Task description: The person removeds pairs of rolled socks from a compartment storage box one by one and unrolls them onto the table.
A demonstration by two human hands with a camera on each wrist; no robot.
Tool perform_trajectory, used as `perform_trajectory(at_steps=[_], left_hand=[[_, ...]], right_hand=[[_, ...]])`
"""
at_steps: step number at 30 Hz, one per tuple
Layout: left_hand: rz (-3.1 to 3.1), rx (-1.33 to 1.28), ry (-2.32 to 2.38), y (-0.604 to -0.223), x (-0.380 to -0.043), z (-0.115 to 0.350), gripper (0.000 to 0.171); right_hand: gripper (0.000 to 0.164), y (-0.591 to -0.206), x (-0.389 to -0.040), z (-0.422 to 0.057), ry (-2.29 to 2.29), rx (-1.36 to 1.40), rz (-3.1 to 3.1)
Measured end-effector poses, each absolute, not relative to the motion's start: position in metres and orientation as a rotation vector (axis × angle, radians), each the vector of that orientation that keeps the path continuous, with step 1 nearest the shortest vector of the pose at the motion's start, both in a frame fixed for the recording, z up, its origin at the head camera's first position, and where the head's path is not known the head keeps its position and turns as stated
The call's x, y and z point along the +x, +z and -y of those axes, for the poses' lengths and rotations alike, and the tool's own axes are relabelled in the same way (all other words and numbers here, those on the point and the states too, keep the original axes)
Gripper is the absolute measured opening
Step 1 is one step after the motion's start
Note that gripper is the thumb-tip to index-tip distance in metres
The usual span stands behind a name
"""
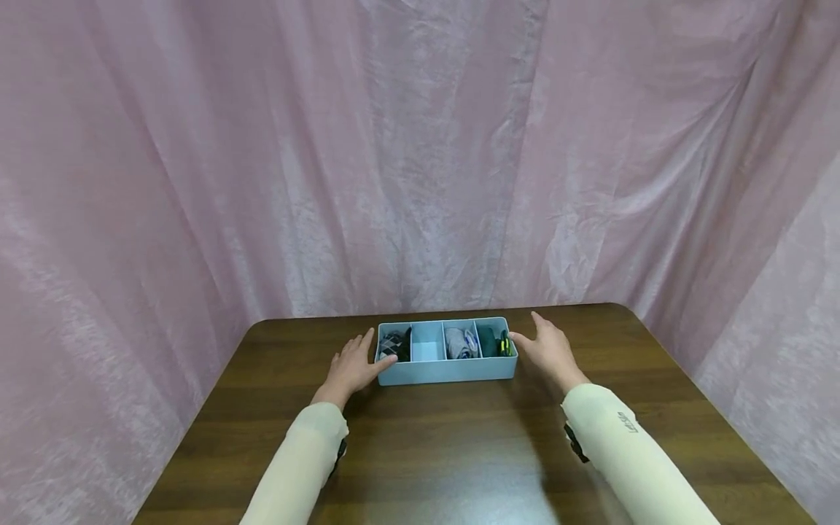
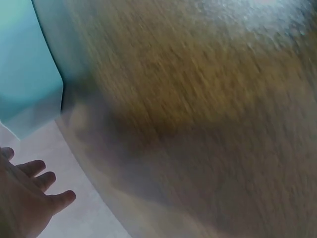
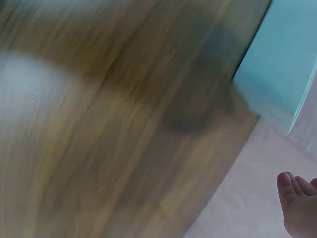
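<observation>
A light blue box (image 1: 446,372), divided into several compartments in a row, sits near the far edge of the table. Its leftmost compartment holds a dark patterned cloth bundle (image 1: 394,344), and the one beside it shows its bare bottom. Further right lie a grey and white cloth bundle (image 1: 459,343) and a dark green bundle (image 1: 488,341) with a yellow-and-black piece next to it. My left hand (image 1: 352,368) is at the box's left end, fingers spread, thumb overlapping its front corner. At the right end is my right hand (image 1: 550,351), fingers extended. Whether either hand touches the box, I cannot tell.
The brown wooden table (image 1: 446,445) has rounded far corners. Pink curtains (image 1: 420,160) hang behind it and along the sides. Both forearms, in pale sleeves, reach in over the near part of the table.
</observation>
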State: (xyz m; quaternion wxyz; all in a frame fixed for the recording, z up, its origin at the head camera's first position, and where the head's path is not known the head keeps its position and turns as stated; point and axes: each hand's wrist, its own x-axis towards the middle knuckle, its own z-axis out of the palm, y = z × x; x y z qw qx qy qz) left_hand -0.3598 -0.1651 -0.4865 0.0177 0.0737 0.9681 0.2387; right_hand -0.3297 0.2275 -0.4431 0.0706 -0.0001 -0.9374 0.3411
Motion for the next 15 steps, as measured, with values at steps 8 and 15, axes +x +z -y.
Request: perform_trajectory(at_steps=[8, 15], left_hand=[[-2.981, 0.210, 0.752, -0.491, -0.356, 0.172, 0.093], [-2.972, 0.214, 0.781, -0.492, -0.350, 0.172, 0.087]], right_hand=[[0.072, -0.449, -0.328, -0.189, 1.257, -0.073, 2.734], [0.069, -0.454, -0.329, -0.167, 1.214, -0.079, 2.734]])
